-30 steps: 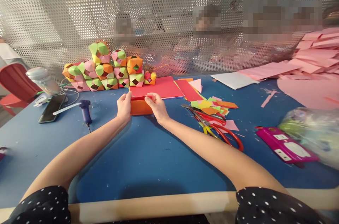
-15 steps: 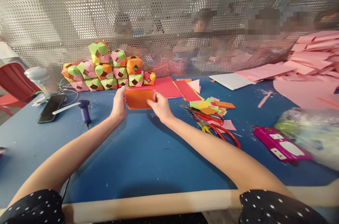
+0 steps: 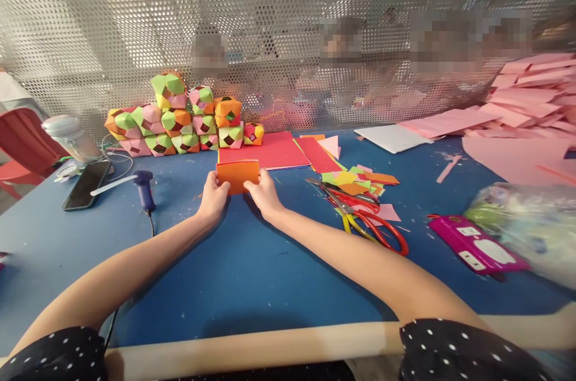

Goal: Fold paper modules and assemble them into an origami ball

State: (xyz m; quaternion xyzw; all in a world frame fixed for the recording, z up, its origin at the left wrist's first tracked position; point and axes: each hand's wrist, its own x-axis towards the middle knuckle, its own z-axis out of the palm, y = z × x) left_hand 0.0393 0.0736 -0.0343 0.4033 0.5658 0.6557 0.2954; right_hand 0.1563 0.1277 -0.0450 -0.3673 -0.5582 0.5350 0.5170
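Note:
An orange piece of paper [image 3: 237,177] stands tilted up between my two hands, over the blue table. My left hand [image 3: 214,195] grips its left edge, thumb on the near face. At the right edge my right hand [image 3: 264,192] pinches it in the same way. A thin edge along the top suggests more than one layer; I cannot tell how many. Right behind it lie red sheets [image 3: 270,152]. Folded paper balls [image 3: 175,123] in green, orange, pink and yellow are stacked farther back on the left.
Red-handled scissors [image 3: 373,219] lie beside coloured paper scraps [image 3: 360,180] on the right. A purple pouch [image 3: 477,246] and a plastic bag [image 3: 526,231] are beyond. Left are a small blue fan [image 3: 144,192], a phone [image 3: 87,185] and a white cup [image 3: 72,138]. Pink paper [image 3: 535,96] is piled at back right.
Both hands have come lower and nearer with the orange paper. More of the red sheets shows behind it. My left thumb now lies across the paper's near face.

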